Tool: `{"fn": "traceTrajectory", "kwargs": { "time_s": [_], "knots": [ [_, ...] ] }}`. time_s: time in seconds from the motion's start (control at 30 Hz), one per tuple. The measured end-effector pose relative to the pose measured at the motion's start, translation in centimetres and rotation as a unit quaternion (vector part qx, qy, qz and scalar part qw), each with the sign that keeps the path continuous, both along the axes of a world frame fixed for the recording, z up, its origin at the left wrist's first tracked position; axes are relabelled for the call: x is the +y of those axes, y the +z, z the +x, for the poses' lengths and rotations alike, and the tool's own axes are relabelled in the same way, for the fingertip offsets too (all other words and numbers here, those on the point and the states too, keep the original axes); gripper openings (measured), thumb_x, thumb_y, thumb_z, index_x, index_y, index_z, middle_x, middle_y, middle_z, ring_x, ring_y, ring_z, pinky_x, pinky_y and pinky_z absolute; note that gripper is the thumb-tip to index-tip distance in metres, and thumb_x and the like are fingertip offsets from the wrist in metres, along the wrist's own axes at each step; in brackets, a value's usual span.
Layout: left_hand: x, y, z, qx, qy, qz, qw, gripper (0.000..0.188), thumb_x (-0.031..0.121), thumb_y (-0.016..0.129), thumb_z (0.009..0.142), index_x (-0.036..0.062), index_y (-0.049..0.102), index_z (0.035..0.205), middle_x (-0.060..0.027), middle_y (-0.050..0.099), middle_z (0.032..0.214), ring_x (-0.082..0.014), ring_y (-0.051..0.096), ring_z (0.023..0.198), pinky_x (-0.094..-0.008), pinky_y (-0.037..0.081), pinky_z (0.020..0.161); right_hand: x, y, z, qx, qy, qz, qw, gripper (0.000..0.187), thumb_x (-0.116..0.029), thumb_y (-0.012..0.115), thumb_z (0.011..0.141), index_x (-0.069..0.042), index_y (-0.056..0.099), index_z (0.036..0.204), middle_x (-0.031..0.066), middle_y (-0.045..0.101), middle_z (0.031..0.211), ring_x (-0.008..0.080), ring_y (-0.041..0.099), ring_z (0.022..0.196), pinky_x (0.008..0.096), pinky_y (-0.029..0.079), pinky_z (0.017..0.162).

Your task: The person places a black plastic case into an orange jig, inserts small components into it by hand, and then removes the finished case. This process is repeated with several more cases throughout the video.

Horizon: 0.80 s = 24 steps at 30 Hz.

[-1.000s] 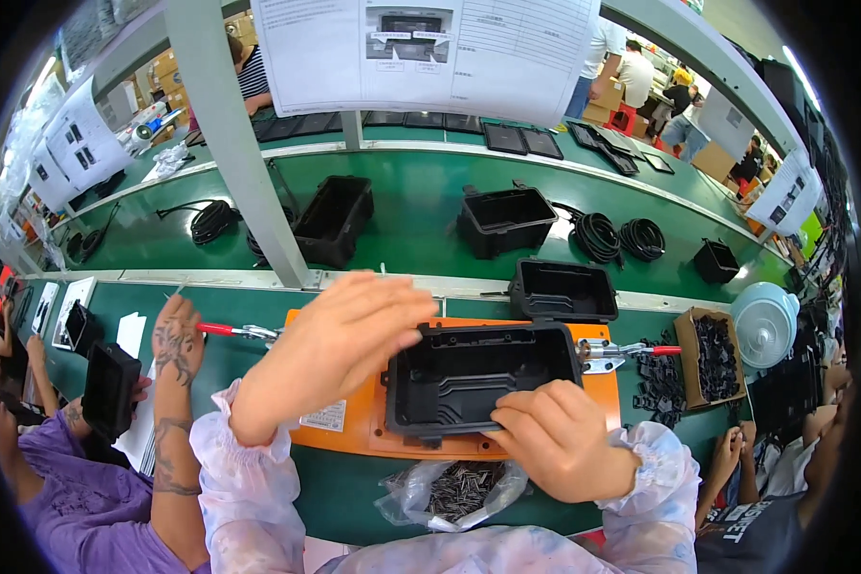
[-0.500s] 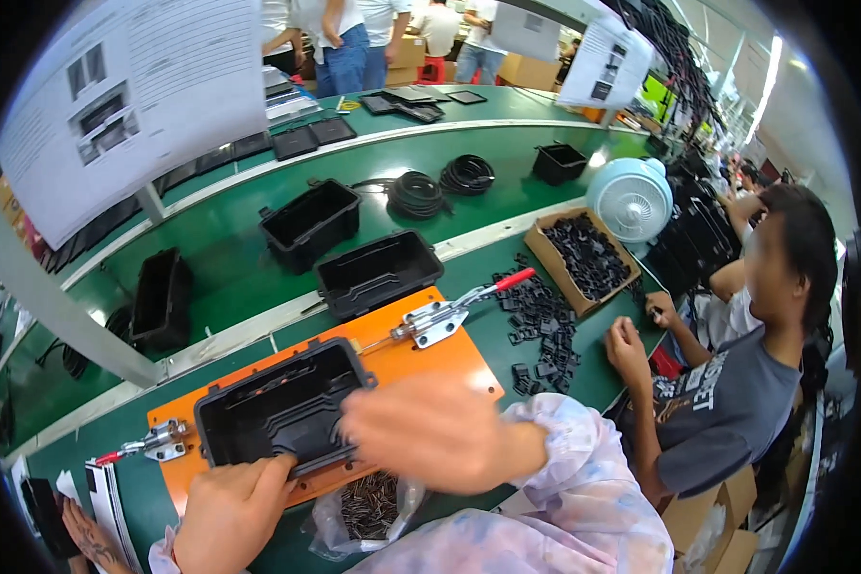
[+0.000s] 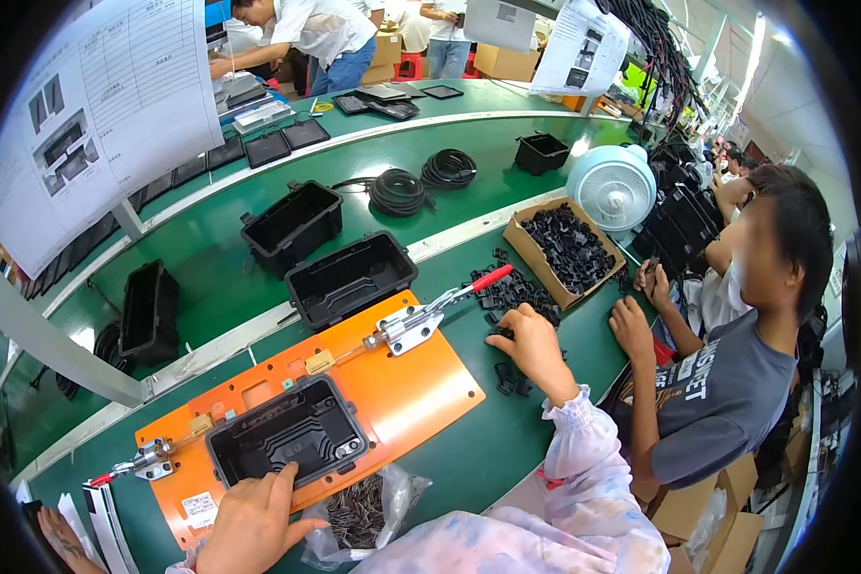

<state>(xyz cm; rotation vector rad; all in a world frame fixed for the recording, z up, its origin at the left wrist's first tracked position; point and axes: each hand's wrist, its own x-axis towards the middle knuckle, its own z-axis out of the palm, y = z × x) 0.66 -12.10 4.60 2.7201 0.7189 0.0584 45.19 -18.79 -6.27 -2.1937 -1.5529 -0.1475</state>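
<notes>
A black plastic box (image 3: 292, 435) lies with its hollow side up on an orange fixture plate (image 3: 430, 368). My left hand (image 3: 253, 517) rests at its near edge, index finger reaching over the rim and thumb spread away. At the right, my right hand (image 3: 534, 352) is at a pile of small black plastic clips (image 3: 515, 295), with thumb and fingertips closed round a clip that is partly hidden. Toggle clamps with red handles, the right clamp (image 3: 407, 330) and the left clamp (image 3: 153, 461), sit on the plate.
An open bag of screws (image 3: 359, 517) lies before the plate. Beyond it stands another black box (image 3: 349, 277). A carton of clips (image 3: 569, 251) and a pale blue fan (image 3: 612, 188) are at the right, beside a seated co-worker (image 3: 727, 373). Coiled cables (image 3: 397, 193) lie farther back.
My right hand has moved from over the box to the clips at the right. The box sits lower on the plate, and my left thumb has come away from its rim. The view has shifted.
</notes>
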Motion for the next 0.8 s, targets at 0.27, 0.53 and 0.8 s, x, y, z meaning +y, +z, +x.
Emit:
{"fn": "traceTrajectory", "kwargs": {
  "time_s": [0.27, 0.53, 0.8],
  "knots": [
    [-0.6, -1.4, 0.1, -0.003, 0.032, 0.056, 0.998, 0.065, 0.034, 0.082, 0.082, -0.0043, 0.056, 0.127, -0.0162, 0.062, 0.094, -0.0361, 0.063, 0.082, -0.0444, 0.049, 0.074, 0.0, -0.9, 0.9, 0.190, -0.047, -0.015, 0.981, 0.021, -0.008, 0.078, 0.084, 0.000, 0.068, 0.101, 0.0153, 0.063, 0.087, 0.0356, 0.068, 0.077, 0.0427, 0.055, 0.068],
    [-0.7, -1.6, -0.3, -0.018, 0.052, 0.054, 0.997, 0.062, 0.030, 0.082, 0.081, -0.0031, 0.056, 0.127, -0.0158, 0.064, 0.097, -0.0354, 0.064, 0.088, -0.0445, 0.050, 0.076, 2.8, -1.6, 2.4, 0.134, 0.098, 0.021, 0.986, 0.026, -0.001, 0.078, 0.085, -0.001, 0.069, 0.110, 0.0080, 0.051, 0.094, 0.0185, 0.060, 0.070, 0.0295, 0.055, 0.057],
    [0.4, -1.2, -1.8, -0.126, 0.004, -0.024, 0.992, 0.064, 0.029, 0.077, 0.090, -0.0012, 0.052, 0.141, -0.0178, 0.065, 0.128, -0.0350, 0.067, 0.110, -0.0416, 0.054, 0.093, -0.6, -1.2, 2.7, 0.401, 0.056, 0.036, 0.914, 0.022, -0.005, 0.077, 0.089, -0.008, 0.058, 0.098, -0.0061, 0.055, 0.074, 0.0024, 0.052, 0.063, 0.0203, 0.039, 0.049]
  ]
}}
